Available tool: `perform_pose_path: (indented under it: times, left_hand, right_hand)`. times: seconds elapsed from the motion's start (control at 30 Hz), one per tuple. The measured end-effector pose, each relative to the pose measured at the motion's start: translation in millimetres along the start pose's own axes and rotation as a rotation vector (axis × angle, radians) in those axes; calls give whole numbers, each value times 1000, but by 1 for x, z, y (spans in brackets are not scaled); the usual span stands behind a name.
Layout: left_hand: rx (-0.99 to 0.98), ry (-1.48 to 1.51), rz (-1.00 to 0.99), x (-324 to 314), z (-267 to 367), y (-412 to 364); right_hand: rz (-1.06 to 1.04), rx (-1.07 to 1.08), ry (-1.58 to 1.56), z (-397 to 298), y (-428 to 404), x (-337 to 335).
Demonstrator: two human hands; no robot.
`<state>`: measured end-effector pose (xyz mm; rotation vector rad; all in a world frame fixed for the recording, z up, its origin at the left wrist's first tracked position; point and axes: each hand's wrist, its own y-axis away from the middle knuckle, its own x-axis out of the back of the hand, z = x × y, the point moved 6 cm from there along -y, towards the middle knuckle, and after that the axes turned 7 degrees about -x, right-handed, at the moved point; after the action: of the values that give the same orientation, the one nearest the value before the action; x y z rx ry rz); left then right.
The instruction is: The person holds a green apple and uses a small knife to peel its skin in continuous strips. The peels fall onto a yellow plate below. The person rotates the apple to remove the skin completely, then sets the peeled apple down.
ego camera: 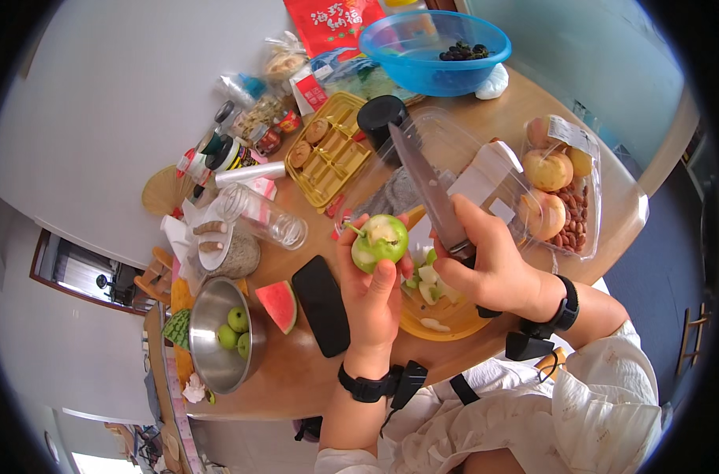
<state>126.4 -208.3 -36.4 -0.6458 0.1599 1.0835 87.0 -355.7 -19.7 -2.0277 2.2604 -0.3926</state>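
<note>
A partly peeled green fruit (380, 243) with a short stem rests in the fingers of my left hand (374, 296). My right hand (496, 260) grips a kitchen knife (427, 186) by its dark handle, the broad blade pointing up and away from me. The blade is to the right of the fruit, apart from it. Below both hands is a yellow plate (439, 333) bearing pale cut pieces and green peel (429, 284). My right hand partly hides the plate.
A black phone (321, 306) and a watermelon wedge (278, 305) lie left of my hands, beside a steel bowl (208, 332) with green fruits. Beyond are a glass jar (270, 219), a yellow divided tray (330, 154) and a blue basin (436, 50). A clear fruit box (593, 195) lies right.
</note>
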Motion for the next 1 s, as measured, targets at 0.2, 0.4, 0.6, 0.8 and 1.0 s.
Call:
perform_pose_path:
  times: [0.2,0.4,0.6,0.8,1.0]
  left_hand:
    - [11,-51,54,-2,1,2]
    - [-1,-108,96,1,6,5]
    - [-18,-241,26,6,7,8]
    - [-82,-325,1,12,11,10]
    - [-254,-437,36,0,15,15]
  right_hand:
    - [-147,75,63,-19,3,-5]
    - [-156,104,187,-19,5,-11]
    - [-175,115,272,-22,9,-12]
    - [-244,144,281,-19,11,-20]
    - [-173,174,321,-19,20,-28]
